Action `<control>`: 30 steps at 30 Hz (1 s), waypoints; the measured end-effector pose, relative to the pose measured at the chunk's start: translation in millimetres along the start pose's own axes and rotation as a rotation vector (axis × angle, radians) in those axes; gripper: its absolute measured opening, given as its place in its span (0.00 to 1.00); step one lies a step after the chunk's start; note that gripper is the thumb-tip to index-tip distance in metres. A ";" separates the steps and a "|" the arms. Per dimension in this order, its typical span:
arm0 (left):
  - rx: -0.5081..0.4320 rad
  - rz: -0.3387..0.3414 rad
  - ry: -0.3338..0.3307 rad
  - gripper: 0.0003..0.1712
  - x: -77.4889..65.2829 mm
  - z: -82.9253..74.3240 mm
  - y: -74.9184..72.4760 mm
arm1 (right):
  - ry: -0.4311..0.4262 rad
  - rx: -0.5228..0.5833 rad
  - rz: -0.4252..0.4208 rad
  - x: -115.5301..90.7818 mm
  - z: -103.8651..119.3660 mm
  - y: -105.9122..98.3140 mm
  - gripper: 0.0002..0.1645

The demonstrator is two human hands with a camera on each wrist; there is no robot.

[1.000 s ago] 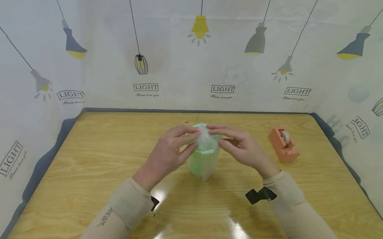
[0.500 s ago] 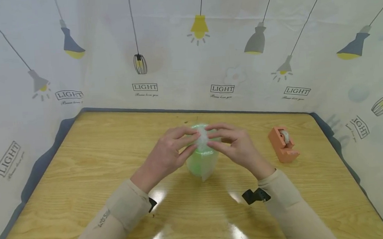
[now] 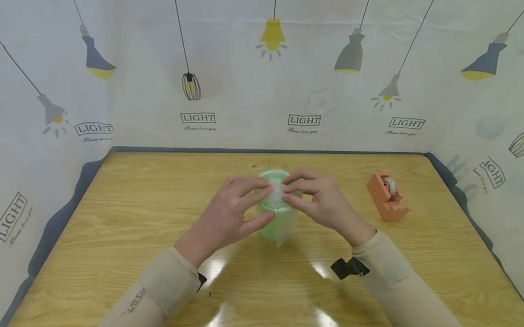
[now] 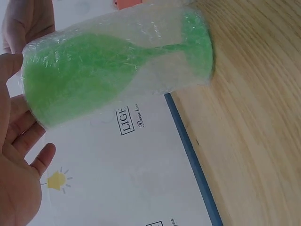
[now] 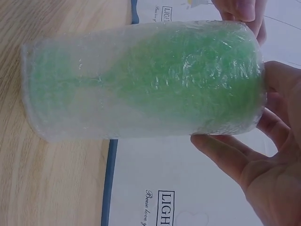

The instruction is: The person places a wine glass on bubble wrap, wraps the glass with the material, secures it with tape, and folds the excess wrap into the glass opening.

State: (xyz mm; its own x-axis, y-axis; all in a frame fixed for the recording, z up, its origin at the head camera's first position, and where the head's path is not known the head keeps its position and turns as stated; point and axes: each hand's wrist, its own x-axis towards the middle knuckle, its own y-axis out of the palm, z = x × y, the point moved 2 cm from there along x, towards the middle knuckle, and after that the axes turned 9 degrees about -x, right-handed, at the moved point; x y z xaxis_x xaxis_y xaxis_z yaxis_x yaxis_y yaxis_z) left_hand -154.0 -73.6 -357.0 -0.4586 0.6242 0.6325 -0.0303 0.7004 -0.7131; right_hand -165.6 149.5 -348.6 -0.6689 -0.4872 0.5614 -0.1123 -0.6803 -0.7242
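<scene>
A green goblet (image 4: 84,70), wrapped in clear bubble wrap (image 5: 94,122), stands upright on the wooden table, its bowl at the top and its foot down on the wood. My left hand (image 3: 224,211) reaches to the top of the wrapped goblet from the left. Its fingers are extended at the rim, with the thumb spread lower. From the other side my right hand (image 3: 329,199) touches the top of the wrap with loosely bent, spread fingers. The fingertips of both hands nearly meet over the goblet's mouth, where they partly hide the wrap.
An orange tape dispenser (image 3: 388,198) with a roll of clear tape stands to the right of the goblet on the wooden table (image 3: 155,190). A white backdrop (image 3: 239,85) printed with lamps rises behind and along both sides. A black strap (image 3: 349,267) is on my right wrist.
My right hand has moved left, its fingertips coming in over the goblet's top. The left thumb has dropped away from the other fingers. The white wrap over the mouth now lies flatter.
</scene>
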 end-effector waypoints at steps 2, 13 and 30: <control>0.004 0.006 0.008 0.28 -0.2 0.3 0.6 | 0.012 -0.014 0.017 0.5 1.0 -0.4 0.04; 0.104 0.053 0.004 0.28 -0.4 3.0 5.4 | 0.007 -0.114 0.105 2.6 2.5 0.0 0.06; 0.191 0.071 -0.013 0.23 1.6 4.9 10.2 | -0.052 -0.145 0.180 2.0 2.6 -0.7 0.10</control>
State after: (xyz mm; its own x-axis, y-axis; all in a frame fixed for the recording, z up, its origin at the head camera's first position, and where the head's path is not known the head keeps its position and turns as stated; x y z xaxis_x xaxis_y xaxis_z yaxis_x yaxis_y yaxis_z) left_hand -159.5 -67.1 -364.7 -0.4767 0.6644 0.5756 -0.1648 0.5756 -0.8009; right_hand -165.0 147.6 -346.0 -0.6497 -0.6233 0.4352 -0.1020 -0.4958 -0.8624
